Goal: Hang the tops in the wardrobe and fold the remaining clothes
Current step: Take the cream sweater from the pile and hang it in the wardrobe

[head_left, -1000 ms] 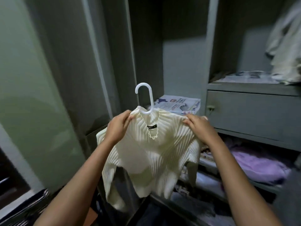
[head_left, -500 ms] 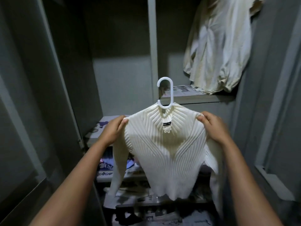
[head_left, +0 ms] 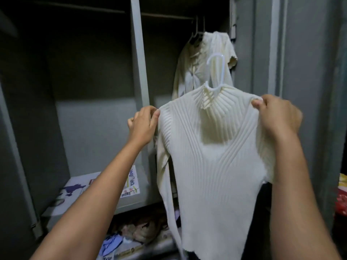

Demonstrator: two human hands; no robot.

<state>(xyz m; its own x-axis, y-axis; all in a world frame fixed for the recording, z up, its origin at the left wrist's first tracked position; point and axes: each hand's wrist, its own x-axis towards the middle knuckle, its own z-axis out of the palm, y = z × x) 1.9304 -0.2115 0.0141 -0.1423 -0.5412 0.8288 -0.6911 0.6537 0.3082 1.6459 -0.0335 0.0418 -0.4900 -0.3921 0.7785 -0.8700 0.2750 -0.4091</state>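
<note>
So the cream ribbed sweater (head_left: 212, 156) is already on its white plastic hanger (head_left: 216, 72), but it isn't on the rail (head_left: 167, 16) yet; the hook is up in the air, well below the rail. One top (head_left: 202, 62) is already hanging at the right end of the wardrobe (head_left: 139, 72), a pale, crinkly-looking thing on its own hanger. I'd guess we're early-to-mid way: one top hung, this one about to go up, and there's a heap of clothes (head_left: 142, 231) on the lower shelf that looks unsorted, so the folding part isn't done as far as I can see.

Hands: the left hand (head_left: 143, 124) pinches the sweater's left shoulder, and the right hand (head_left: 276, 115) is curled around the right shoulder, so both are clamped on the knit, holding it spread out in front of the right-hand compartment.

The sweater is a soft, stretchy rib knit with ribs that fan in a V from a high neck, a scalloped hem and long thin sleeves dangling. The wardrobe is flat grey panels, hard and matte. A printed cardboard box (head_left: 93, 190) sits on the left shelf.
</note>
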